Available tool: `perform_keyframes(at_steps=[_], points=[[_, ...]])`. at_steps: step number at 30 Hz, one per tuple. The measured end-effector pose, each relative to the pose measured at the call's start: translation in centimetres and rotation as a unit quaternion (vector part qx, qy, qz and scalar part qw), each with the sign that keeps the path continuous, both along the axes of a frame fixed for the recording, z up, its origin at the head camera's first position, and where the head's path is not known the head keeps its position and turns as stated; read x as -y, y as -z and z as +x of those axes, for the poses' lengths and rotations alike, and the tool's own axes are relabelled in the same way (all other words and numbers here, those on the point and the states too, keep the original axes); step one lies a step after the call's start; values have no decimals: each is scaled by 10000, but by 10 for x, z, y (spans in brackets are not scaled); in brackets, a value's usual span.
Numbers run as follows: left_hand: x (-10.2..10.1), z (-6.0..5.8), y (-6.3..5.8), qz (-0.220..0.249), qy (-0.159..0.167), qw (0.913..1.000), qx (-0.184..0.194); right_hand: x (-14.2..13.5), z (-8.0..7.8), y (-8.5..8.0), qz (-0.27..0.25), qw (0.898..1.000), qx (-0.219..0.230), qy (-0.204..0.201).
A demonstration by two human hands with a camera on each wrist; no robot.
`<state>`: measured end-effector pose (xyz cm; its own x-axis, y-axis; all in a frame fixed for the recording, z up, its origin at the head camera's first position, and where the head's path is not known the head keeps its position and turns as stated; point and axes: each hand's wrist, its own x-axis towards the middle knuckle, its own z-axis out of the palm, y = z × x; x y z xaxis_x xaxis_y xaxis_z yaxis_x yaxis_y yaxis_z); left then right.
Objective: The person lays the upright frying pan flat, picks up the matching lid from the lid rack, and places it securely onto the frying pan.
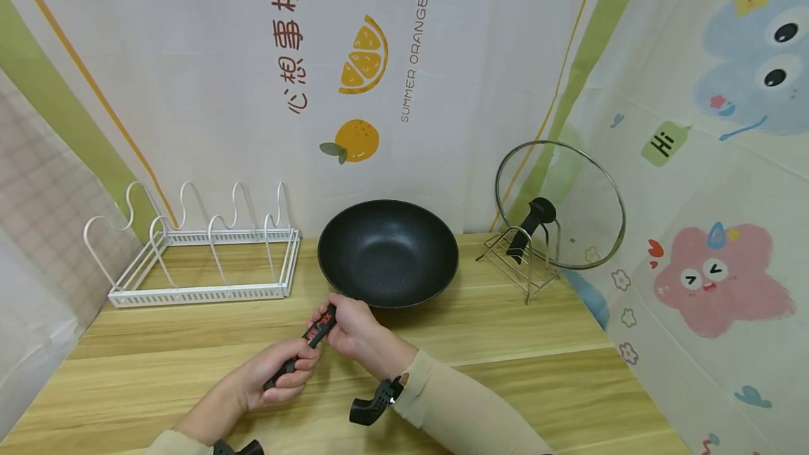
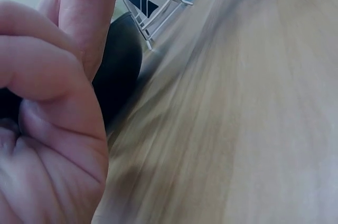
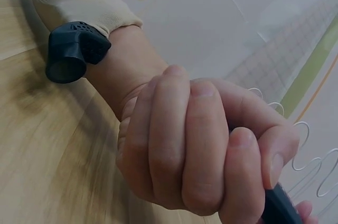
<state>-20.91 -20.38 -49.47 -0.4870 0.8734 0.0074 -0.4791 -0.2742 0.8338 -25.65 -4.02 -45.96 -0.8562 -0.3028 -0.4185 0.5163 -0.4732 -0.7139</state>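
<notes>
A black wok [image 1: 388, 255] is at the middle back of the wooden table, its inside facing up toward the head camera. Its dark handle [image 1: 320, 325], marked with red lettering, points toward the front left. My right hand [image 1: 355, 328] grips the handle close to the wok, fingers curled round it in the right wrist view. Lower down, my left hand [image 1: 281, 372] holds the end part of the same handle. In the left wrist view curled fingers [image 2: 47, 71] cover much of the handle, with the wok's dark side [image 2: 122, 68] behind them.
To the left stands a white wire rack [image 1: 202, 293] with several curved uprights. At the right, a small metal stand [image 1: 527, 276] holds a glass lid [image 1: 584, 209] with a black knob. A printed curtain [image 1: 208, 90] hangs behind the wooden table [image 1: 505, 357].
</notes>
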Motion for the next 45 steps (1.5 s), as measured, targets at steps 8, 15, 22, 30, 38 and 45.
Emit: perform_keyframes(at_steps=[8,15,22,30,38,45], points=[[2,0,0,-43,-51,10000,44,-1,-2,1,-190,9998,25,-96],[5,-1,-5,-140,-56,9999,53,-1,-4,3,-350,9993,79,-106],[6,-2,-9,-150,41,9998,94,-3,-7,5,-395,9991,77,-148],[5,-5,-15,107,104,9990,413,-5,-9,6,-301,9994,-6,-152],[5,-7,-16,216,198,9990,328,-6,-11,9,-116,9996,-95,-240],[6,-7,-14,219,243,9989,328,-9,-10,10,62,9993,-203,-298]])
